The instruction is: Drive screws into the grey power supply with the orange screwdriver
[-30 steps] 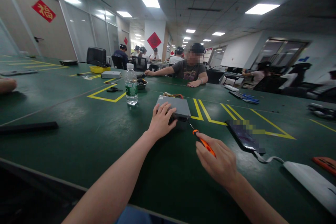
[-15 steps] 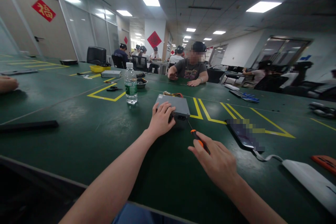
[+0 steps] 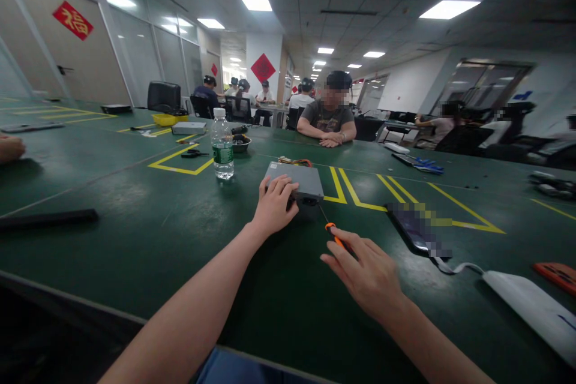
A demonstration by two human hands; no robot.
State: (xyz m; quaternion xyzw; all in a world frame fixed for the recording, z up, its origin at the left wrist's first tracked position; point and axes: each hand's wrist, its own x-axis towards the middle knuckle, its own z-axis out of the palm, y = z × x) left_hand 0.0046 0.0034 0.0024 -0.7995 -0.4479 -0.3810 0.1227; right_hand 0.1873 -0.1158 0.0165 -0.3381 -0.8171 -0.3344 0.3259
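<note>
A grey metal box [image 3: 302,179] with coloured wires at its far end lies on the green table [image 3: 135,234]. My left hand [image 3: 273,207] rests on the box's near left corner, fingers spread over its top. My right hand [image 3: 366,279] holds an orange-handled screwdriver [image 3: 333,234] loosely in its fingertips. The thin shaft points at the box's near face, and its tip is at or just short of that face.
A water bottle [image 3: 222,145] stands left of the box, with a dark bowl [image 3: 242,143] behind it. A phone [image 3: 411,228] with a cable to a white device [image 3: 531,312] lies at the right. A person [image 3: 328,120] sits across the table. A black strip [image 3: 45,218] lies at the left.
My right hand's fingers have loosened and stretched out over the screwdriver handle, hiding more of it. The person across pulled an outstretched arm back and now rests both hands together.
</note>
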